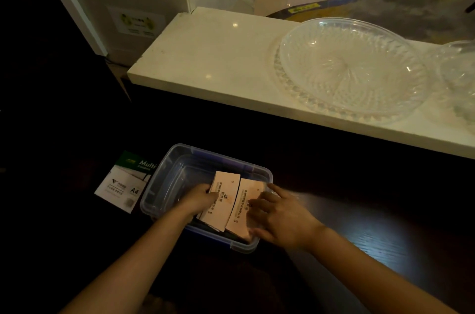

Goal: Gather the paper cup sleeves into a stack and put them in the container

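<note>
A clear plastic container (174, 172) with a blue-tinted rim sits on a dark surface low in the head view. Inside its right half lie two stacks of pale pink paper cup sleeves with dark print, side by side. My left hand (198, 199) grips the left stack (223, 199) by its left edge. Fingers of my right hand (280, 218) rest on top of the right stack (244, 207), with the index finger stretched over the container's right rim. The container's left half holds nothing.
A ream of A4 paper (123, 185) lies just left of the container, partly under it. Above runs a white stone counter (205, 56) bearing a large cut-glass dish (352, 69) and another glass piece (460, 77) at the right edge.
</note>
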